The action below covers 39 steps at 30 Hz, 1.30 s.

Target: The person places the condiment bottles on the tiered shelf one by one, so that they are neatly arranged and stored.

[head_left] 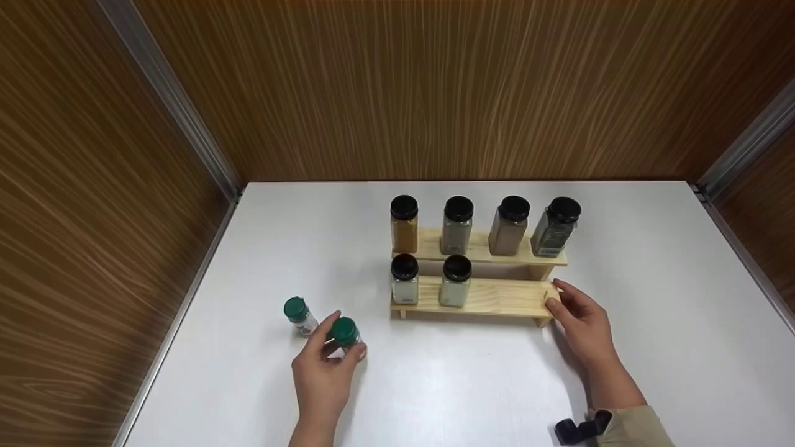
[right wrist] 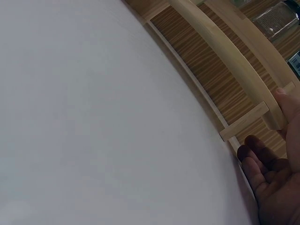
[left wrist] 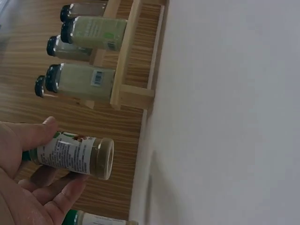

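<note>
My left hand (head_left: 323,377) holds a small green-capped spice jar (head_left: 345,332) between thumb and fingers, left of the wooden rack. In the left wrist view the jar's printed label (left wrist: 68,152) and pale base show, and the jar is held off the table. A second green-capped jar (head_left: 300,315) stands on the table just left of that hand. My right hand (head_left: 585,326) grips the right end of the two-step wooden spice rack (head_left: 506,298). Its thumb (right wrist: 286,99) lies on the lower shelf's end, with the other fingers curled below.
Four black-capped jars, among them an orange-brown one (head_left: 405,233), line the rack's upper step. Two pale-filled jars (head_left: 455,288) stand on the lower step's left and middle. Wood-grain panels (head_left: 435,93) border the white table (head_left: 459,379) at the back and sides.
</note>
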Tool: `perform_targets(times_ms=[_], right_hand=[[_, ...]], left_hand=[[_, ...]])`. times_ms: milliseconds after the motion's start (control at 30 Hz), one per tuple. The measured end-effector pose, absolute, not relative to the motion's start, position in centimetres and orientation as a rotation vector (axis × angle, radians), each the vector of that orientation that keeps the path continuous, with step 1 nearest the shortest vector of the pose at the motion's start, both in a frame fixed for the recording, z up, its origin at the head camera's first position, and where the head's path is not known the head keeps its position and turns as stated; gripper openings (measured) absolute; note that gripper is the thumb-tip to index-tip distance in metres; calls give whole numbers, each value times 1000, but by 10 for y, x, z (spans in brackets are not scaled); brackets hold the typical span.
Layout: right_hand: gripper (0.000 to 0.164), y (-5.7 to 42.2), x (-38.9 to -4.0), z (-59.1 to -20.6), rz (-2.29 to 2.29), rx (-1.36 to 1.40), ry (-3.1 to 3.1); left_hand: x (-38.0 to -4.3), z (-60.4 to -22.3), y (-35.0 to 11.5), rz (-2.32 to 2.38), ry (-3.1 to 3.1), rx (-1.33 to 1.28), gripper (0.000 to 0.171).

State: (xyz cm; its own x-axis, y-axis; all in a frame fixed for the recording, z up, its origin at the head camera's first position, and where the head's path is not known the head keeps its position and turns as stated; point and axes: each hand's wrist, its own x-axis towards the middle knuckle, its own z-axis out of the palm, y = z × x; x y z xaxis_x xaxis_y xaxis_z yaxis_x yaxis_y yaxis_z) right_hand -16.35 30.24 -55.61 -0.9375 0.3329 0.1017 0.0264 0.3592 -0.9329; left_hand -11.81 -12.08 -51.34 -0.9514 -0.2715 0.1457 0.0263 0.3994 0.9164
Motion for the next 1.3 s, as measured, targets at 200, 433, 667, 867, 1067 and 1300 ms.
perform_targets(times_ms=[200, 433, 667, 867, 1067, 1300], right_hand=[[46, 303, -163, -558, 1621, -311, -2335], [47, 304, -163, -557, 1615, -311, -2353], [46, 304, -163, -557, 1618, -308, -2352], [57, 305, -161, -555, 1644, -239, -2332], [82, 306, -159, -556, 1658, -157, -2379], [93, 307, -158, -557, 1637, -147, -2432]], left_hand=[[-117, -493, -108, -1598, -2329, 80, 65], [-122, -470, -86, -1526, -2254, -128, 66], [-133, -446, -61, -1459, -2178, -334, 65], [-140, -438, -41, -1479, -2101, -445, 62], [-141, -434, -19, -1518, -2077, -515, 61], [-149, -430, 10, -1477, -2068, -593, 61]])
